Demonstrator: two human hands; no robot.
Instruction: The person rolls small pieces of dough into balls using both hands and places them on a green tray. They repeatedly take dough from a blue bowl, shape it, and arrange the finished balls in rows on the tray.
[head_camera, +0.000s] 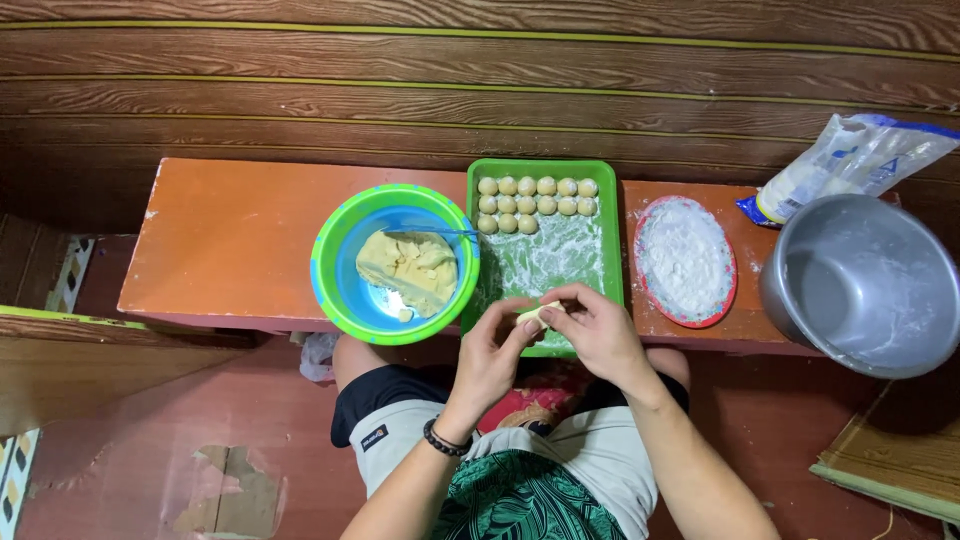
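Fingers (527, 325) of left hand (492, 355) and right hand (600, 330) pinch one dough piece (533, 312) over the green tray (545, 168), within reach of the finished balls (535, 203). Dough bowl (330, 262) sits left and flour plate (645, 215) right on the tabletop (230, 230), both close at hand.

Two bare forearms reach forward from the bottom of the view and meet at the middle. The left hand (492, 352), with a dark beaded band at its wrist, curls its fingers inward. The right hand (597, 330) faces it, fingertips touching the left hand's. Together both pinch a small pale piece of dough (533, 312).
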